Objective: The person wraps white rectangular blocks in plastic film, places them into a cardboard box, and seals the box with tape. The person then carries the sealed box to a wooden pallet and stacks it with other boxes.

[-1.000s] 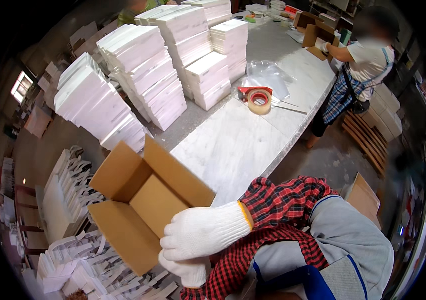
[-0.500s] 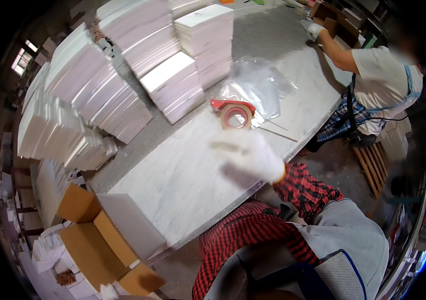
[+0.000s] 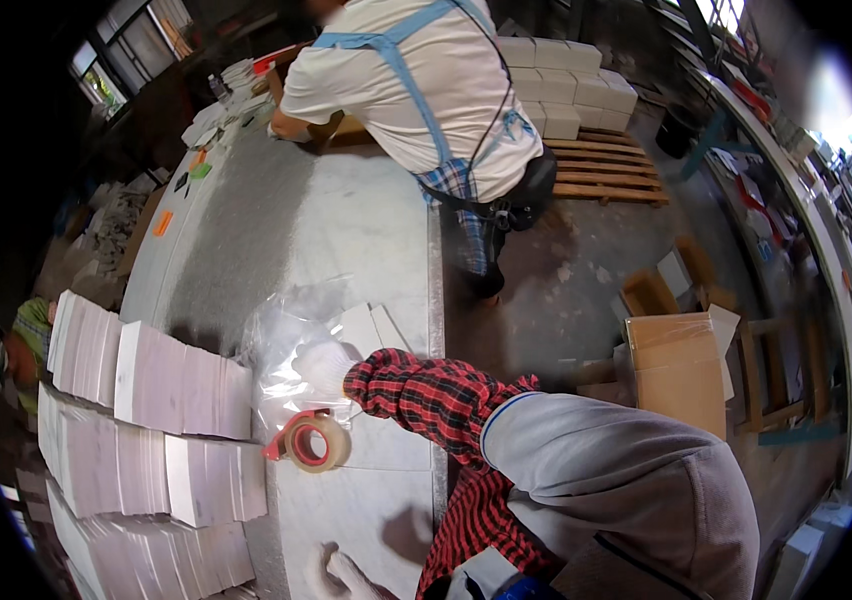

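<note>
My right hand [image 3: 326, 370], in a white glove, reaches onto a heap of clear plastic bags [image 3: 281, 350] on the pale stone table; its fingers blend into the shiny film, so their grip is unclear. Just nearer to me lies a tape dispenser [image 3: 318, 441] with a red frame and a roll of tan tape. My left hand [image 3: 344, 574], also gloved in white, is at the lower edge over the table. Its visible fingers are apart and hold nothing I can see.
Stacks of white stone tiles [image 3: 182, 385] line the table's left side. A co-worker [image 3: 436, 90] in a white shirt leans over the far end by a cardboard box [image 3: 351, 135]. On the right floor stand a wooden pallet [image 3: 601, 170] and a carton [image 3: 676, 370].
My view has swung right, bringing the co-worker ahead. My right hand has moved past the tape dispenser onto the plastic bags. The left has come from beside the open carton to the table.
</note>
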A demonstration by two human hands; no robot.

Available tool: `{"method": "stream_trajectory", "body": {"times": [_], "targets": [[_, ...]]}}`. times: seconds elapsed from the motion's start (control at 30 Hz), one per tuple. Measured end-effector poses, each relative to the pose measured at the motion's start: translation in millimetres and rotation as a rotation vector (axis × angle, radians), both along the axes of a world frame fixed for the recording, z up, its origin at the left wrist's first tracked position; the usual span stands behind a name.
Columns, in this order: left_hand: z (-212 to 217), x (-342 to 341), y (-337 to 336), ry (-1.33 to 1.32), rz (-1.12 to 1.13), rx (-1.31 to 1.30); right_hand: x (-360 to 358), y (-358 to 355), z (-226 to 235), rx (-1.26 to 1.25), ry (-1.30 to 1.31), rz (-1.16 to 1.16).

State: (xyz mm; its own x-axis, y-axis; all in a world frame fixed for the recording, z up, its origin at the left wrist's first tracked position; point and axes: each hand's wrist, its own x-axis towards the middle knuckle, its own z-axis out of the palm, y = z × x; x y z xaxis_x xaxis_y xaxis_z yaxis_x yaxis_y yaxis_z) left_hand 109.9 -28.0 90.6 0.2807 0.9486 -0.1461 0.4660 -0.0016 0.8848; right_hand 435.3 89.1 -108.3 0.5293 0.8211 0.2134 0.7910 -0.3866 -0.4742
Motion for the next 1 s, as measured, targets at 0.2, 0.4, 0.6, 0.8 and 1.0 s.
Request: {"method": "stream_trajectory", "body": {"times": [0.2,0.4,0.6,0.8,1.0], "targets": [[-14,13,13,0.039,-0.199,0.103,15,1,-7,0.083,0.064,0.064],[-22,2,5,-0.009,-0.201,0.089,5,0,3,0.111,0.139,0.096],[-33,-14,6,0.14,-0.278,0.194,-10,4,-16,0.038,-0.012,0.068],[-46,-23,10,-0.02,-0.113,0.239,2,2,30,0.273,0.177,-0.01],[-42,-12,30,-0.103,-0.121,0.238,3,-4,72,0.615,0.239,-0.018]]}}
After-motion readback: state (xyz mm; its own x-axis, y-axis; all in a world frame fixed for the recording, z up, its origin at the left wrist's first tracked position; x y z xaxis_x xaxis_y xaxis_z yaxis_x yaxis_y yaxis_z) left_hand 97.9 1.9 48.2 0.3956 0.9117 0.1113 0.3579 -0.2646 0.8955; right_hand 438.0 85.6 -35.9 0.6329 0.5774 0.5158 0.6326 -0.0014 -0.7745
